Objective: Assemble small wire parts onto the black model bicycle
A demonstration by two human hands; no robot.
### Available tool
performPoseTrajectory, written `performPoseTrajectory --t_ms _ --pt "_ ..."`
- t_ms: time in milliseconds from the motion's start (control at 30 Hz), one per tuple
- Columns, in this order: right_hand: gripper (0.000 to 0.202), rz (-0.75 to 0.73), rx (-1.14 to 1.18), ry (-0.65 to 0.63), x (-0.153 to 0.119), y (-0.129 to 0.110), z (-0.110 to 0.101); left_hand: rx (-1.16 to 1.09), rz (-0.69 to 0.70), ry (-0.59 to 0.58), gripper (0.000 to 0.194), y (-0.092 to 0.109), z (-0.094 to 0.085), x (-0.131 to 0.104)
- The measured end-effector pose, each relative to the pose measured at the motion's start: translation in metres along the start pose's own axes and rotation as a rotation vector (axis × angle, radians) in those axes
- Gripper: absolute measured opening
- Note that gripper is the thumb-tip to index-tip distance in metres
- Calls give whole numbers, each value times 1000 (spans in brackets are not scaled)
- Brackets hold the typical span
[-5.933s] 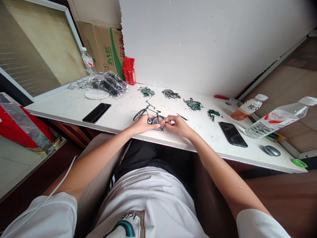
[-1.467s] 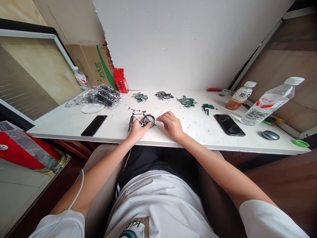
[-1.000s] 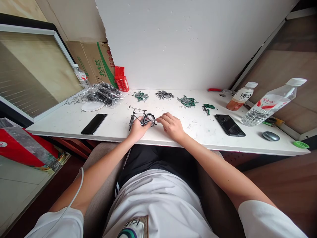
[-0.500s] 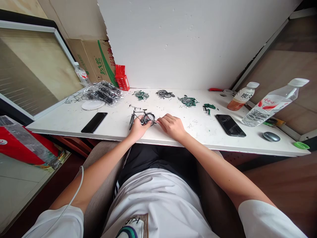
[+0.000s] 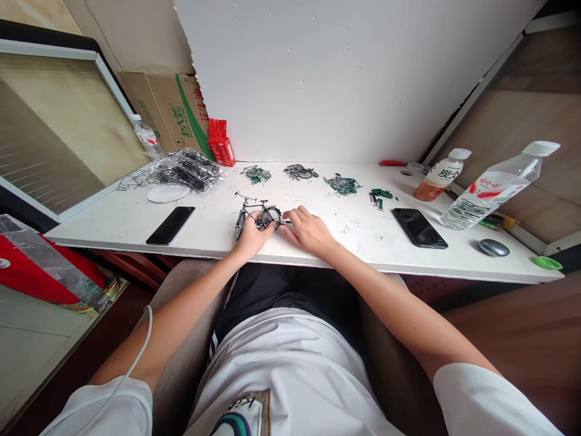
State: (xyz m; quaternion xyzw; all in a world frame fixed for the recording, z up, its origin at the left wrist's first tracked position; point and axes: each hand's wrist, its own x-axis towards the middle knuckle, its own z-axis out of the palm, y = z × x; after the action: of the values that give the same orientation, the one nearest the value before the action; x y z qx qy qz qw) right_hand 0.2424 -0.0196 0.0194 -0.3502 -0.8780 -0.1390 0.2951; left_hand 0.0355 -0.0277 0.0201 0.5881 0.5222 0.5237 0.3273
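Left hand (image 5: 252, 236) around model bicycle (image 5: 271, 216)

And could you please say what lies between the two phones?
The head view mainly shows the model bicycle, held by the left hand, and the right hand near its rear wheel.

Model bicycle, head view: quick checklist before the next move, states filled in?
1. Left hand holding model bicycle: ok.
2. Model bicycle roughly upright: ok.
3. Right hand just behind rear wheel: ok.
4. Thin dark piece at right hand, held or part of the model bicycle: cannot tell, too small.
5. Both wheels resting on desk: cannot tell.
6. Left phone and right phone apart from both hands: ok.
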Motion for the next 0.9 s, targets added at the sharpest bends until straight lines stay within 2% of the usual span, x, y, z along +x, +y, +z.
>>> performPoseTrajectory --t_ms 100,267,700,900 --pt "17 1 46 -25 0 0 -2 -15 -1 14 22 -3 0 1" --pt "18 -37 36 -56 0 4 0 -25 1 1 23 -5 -2 3" --pt "40 20 -102 -34 -1 3 3 -131 32 -37 34 -20 3 4" --pt "24 83 -22 -54 -2 0 0 -130 66 -15 34 -27 4 6"
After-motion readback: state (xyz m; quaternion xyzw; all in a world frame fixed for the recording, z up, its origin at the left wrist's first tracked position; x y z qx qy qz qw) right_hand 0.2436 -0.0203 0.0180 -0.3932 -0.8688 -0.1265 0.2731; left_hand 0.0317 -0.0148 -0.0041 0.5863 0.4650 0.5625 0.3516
